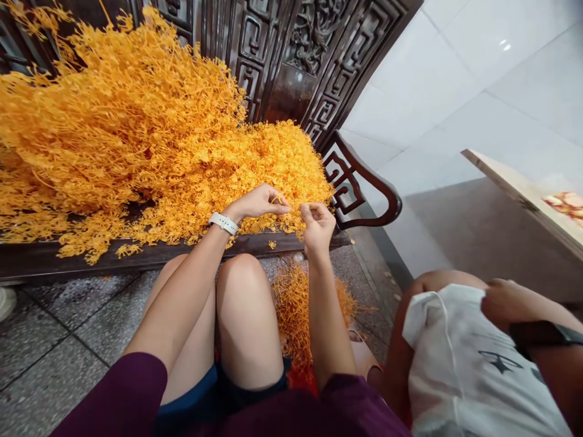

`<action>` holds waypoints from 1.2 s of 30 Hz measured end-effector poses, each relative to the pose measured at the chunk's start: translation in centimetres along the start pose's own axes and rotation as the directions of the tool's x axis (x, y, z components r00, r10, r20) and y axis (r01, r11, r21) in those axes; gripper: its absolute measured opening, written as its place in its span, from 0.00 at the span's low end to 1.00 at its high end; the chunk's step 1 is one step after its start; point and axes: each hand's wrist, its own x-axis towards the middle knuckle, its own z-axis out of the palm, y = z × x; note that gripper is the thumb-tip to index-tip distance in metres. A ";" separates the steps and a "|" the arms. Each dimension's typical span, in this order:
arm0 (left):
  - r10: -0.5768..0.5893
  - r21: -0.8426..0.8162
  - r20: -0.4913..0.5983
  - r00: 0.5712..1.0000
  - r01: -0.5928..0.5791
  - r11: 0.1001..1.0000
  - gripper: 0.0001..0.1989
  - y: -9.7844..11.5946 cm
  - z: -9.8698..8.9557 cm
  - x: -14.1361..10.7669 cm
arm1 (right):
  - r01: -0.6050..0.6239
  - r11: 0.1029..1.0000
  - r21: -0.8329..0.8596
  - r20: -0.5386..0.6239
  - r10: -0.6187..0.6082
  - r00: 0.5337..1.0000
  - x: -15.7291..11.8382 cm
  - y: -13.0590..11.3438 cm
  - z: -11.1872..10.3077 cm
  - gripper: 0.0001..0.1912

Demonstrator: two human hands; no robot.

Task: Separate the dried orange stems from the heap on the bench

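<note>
Two hands (257, 203) (317, 229) touch orange sprigs (255, 164); bench edge (136, 255) below.

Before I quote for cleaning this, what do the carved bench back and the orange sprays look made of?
The carved bench back looks like dark-stained hardwood with a polished finish: the fretwork shows a glossy sheen. The orange sprays look like dried, dyed plant stems, matte and finely branching, though plastic can't be ruled out from this view.

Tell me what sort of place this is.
Probably an indoor workspace in a traditional Chinese-style building: a carved dark wooden bench, a big heap of orange dried sprigs, and a speckled stone floor.
</note>
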 end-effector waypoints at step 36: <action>0.063 0.002 -0.564 0.824 -0.075 0.997 0.14 0.2 -2.2 0.2 | -0.185 0.952 -0.245 0.126 0.221 0.967 0.9 6.4 1.6 0.45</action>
